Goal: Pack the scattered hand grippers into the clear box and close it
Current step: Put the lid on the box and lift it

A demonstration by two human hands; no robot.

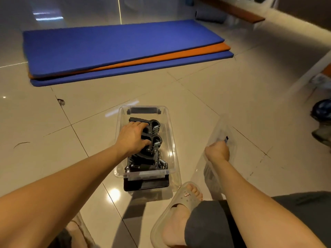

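The clear box (pixel 171 138) stands open on the tiled floor in the middle of the view. Several black hand grippers (pixel 150 158) with steel springs lie packed inside it. My left hand (pixel 132 136) reaches into the box and rests on the upper grippers, fingers curled over their handles. My right hand (pixel 217 151) is to the right of the box and grips the edge of the clear lid (pixel 220 133), which stands tilted on the floor. A black latch (pixel 146 184) hangs at the box's near end.
A stack of blue and orange exercise mats (pixel 125 51) lies on the floor beyond the box. My sandalled right foot (pixel 180 210) is just in front of the box. A dark round object (pixel 322 110) sits at the right edge.
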